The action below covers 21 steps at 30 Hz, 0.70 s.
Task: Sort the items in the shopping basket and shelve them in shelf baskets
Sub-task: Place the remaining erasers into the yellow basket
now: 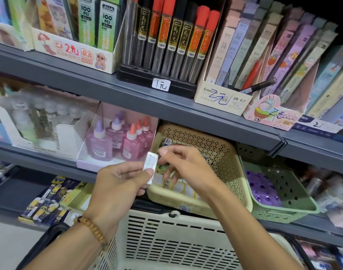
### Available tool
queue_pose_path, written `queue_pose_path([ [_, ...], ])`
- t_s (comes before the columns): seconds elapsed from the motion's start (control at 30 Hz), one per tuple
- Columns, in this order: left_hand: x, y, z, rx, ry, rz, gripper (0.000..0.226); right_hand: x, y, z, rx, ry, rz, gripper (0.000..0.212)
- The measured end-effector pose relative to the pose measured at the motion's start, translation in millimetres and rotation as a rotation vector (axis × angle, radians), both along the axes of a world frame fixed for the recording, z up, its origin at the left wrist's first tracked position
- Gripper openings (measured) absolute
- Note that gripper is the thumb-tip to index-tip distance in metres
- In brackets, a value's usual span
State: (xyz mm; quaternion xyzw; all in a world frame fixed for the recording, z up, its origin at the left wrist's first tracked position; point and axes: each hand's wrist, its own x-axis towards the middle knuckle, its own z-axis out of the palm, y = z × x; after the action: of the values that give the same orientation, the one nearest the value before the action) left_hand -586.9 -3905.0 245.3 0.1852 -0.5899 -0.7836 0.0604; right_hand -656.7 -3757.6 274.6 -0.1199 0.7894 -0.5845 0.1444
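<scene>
A: Item observed: small white packet (150,164), flat, rectangular, faint bluish print, text unreadable. Located at frame centre, over the front left corner of the beige shelf basket (221,151).

B: Grip state?

A: Left hand (118,180) pinched the packet's lower part, thumb on the front face, fingers curled behind. Right hand (186,162) sat at 3 o'clock of the packet, thumb and forefinger drawn together at its top edge; whether they touched it, could not tell.

B: Surroundings?

A: Beige basket held small white and yellow packs. Green basket (279,193) at its 3 o'clock held purple items. Cream shopping basket (176,240) at 6 o'clock. Pink glue bottles (116,141) at 10 o'clock.
</scene>
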Motion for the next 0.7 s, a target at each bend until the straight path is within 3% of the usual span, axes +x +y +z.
queue_pose_path([
  [0.1,1,3,2,-0.038,0.012,-0.091,0.012,8,-5,-1,-0.133,-0.048,0.085,0.007],
  [0.2,1,2,1,-0.060,0.005,-0.107,0.012,-14,3,-2,-0.118,-0.068,-0.098,0.008],
  [0.33,1,-3,-2,-0.099,0.059,-0.069,0.015,-68,20,-9,0.093,-0.047,-0.391,0.009],
  [0.5,4,-3,-6,-0.142,0.071,-0.117,0.021,-115,7,-35,0.254,-0.055,-0.404,0.006],
  [0.7,3,-6,-4,-0.157,0.080,-0.090,0.018,-126,9,-49,0.301,-0.023,-0.421,0.030],
])
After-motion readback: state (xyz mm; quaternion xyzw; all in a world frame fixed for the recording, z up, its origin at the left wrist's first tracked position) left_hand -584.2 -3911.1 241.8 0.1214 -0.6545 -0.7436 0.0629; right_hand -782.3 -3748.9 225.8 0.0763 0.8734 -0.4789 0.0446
